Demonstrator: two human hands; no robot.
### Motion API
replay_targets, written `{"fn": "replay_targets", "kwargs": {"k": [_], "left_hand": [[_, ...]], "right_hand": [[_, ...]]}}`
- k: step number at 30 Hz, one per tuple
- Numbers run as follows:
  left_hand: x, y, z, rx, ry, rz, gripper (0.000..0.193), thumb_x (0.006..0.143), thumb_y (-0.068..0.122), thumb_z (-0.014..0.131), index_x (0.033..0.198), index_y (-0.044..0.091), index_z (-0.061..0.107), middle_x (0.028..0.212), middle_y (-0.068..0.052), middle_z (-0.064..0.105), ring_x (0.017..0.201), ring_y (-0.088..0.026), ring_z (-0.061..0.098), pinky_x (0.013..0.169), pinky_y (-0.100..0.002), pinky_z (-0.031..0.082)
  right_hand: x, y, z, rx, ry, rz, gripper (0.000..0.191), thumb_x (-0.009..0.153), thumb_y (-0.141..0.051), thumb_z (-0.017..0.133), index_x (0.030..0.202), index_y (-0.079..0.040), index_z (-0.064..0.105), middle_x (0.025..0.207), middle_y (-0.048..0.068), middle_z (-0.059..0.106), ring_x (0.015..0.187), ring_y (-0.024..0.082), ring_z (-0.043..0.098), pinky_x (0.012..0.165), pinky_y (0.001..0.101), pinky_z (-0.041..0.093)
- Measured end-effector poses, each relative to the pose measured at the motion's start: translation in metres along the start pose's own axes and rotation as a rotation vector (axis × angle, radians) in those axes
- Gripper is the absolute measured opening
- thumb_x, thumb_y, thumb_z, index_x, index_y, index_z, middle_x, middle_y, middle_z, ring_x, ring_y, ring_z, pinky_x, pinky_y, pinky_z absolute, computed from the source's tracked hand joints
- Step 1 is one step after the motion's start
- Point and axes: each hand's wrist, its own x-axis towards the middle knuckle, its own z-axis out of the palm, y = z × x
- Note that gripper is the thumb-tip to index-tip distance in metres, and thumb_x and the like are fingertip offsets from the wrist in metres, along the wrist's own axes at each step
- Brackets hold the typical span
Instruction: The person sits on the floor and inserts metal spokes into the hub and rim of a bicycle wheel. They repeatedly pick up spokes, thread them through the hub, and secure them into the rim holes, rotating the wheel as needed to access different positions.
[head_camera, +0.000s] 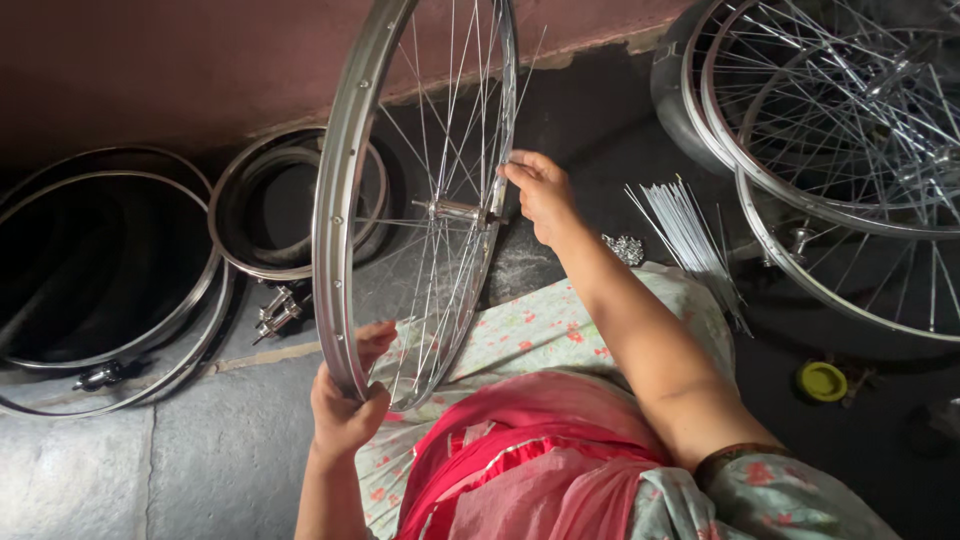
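A spoked bicycle wheel (340, 190) with a shiny metal rim stands upright in front of me, its hub (455, 211) near the middle. My left hand (345, 405) grips the lower part of the rim. My right hand (540, 190) is at the far side of the rim, fingers pinched on a spoke end near the rim. My lap, in floral and red cloth, lies below the wheel.
Bare metal rims (110, 270) and a smaller stack of rims (285, 200) lie on the floor at left, with loose hubs (278, 312). Finished wheels (850, 150) lean at right. A bundle of loose spokes (690, 235), a pile of nipples (625, 248) and a yellow lid (822, 380) lie on the dark floor.
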Motion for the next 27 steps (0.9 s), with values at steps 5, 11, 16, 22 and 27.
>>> {"fn": "replay_targets", "kwargs": {"k": [5,11,16,22,27], "left_hand": [[-0.002,-0.006,-0.003,-0.1,0.009,0.033,0.061,0.068,-0.017,0.044,0.127,-0.009,0.055,0.142,-0.021,0.059,0.138,-0.03,0.056,0.121,-0.046,0.041],[-0.001,-0.008,-0.002,-0.066,-0.019,0.023,0.061,0.065,-0.016,0.044,0.124,-0.008,0.057,0.141,-0.022,0.059,0.137,-0.031,0.057,0.12,-0.046,0.041],[-0.004,-0.007,-0.001,-0.078,-0.042,0.011,0.059,0.065,-0.017,0.045,0.122,-0.006,0.059,0.14,-0.022,0.059,0.139,-0.031,0.056,0.121,-0.047,0.039],[-0.005,-0.01,-0.003,-0.056,-0.032,0.005,0.06,0.065,-0.018,0.045,0.122,-0.007,0.059,0.14,-0.022,0.061,0.136,-0.031,0.058,0.119,-0.047,0.041],[-0.004,-0.012,-0.002,-0.123,-0.032,0.018,0.06,0.065,-0.019,0.043,0.123,-0.008,0.055,0.141,-0.021,0.058,0.139,-0.031,0.055,0.122,-0.047,0.038]], "right_hand": [[0.003,0.001,0.027,-0.069,-0.071,-0.488,0.036,0.101,0.003,0.072,0.135,-0.001,0.061,0.101,0.006,0.073,0.081,0.005,0.064,0.068,0.0208,0.048],[-0.045,-0.011,0.057,-0.688,-0.143,-1.021,0.039,0.1,0.001,0.068,0.136,-0.009,0.056,0.097,0.002,0.07,0.064,0.007,0.055,0.057,0.0274,0.046],[-0.069,-0.032,0.07,-1.061,-0.194,-1.346,0.065,0.091,0.002,0.069,0.15,-0.016,0.048,0.098,0.003,0.064,0.077,0.02,0.066,0.064,0.034,0.057],[-0.068,-0.032,0.069,-1.043,-0.18,-1.296,0.057,0.097,-0.002,0.066,0.149,-0.015,0.046,0.106,0.005,0.068,0.083,0.024,0.07,0.065,0.0353,0.058],[-0.058,-0.024,0.068,-0.955,-0.132,-1.292,0.047,0.104,-0.008,0.066,0.146,-0.014,0.046,0.111,0.007,0.07,0.09,0.025,0.073,0.071,0.0358,0.06]]}}
